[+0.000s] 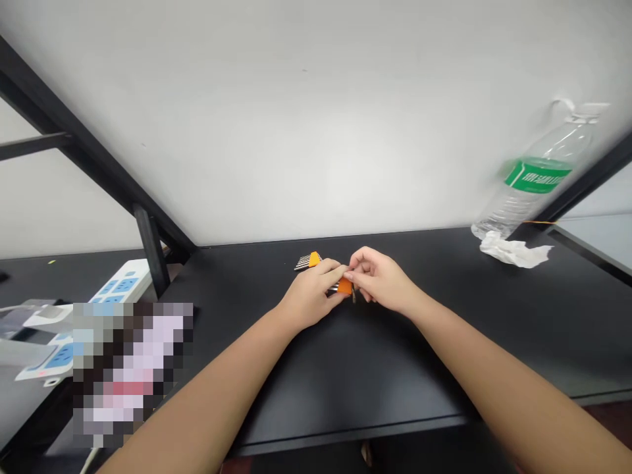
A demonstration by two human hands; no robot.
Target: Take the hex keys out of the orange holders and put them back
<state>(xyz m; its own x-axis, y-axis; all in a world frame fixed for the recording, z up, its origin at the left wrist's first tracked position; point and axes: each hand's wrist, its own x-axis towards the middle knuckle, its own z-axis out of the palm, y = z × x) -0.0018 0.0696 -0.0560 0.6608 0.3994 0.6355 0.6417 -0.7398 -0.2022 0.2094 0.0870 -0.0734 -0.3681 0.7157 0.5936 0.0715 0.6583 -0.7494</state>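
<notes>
An orange holder (345, 286) with a row of thin metal pieces, perhaps hex keys, lies low over the black table. My left hand (312, 293) is wrapped over its middle, so much of it is hidden. Beyond those fingers, another orange part (315, 259) with several dark metal rods shows at the upper left. My right hand (378, 279) pinches at the right end of the holder, thumb and forefinger together, touching it. A small dark metal end sticks down below these fingertips.
The black table (355, 375) meets a pale wall. At the right back stand a clear bottle (538, 174) with a green label and a crumpled white tissue (516, 251). On the left are a black frame (153, 250), a white power strip (123, 283) and a blurred-out item (143, 368).
</notes>
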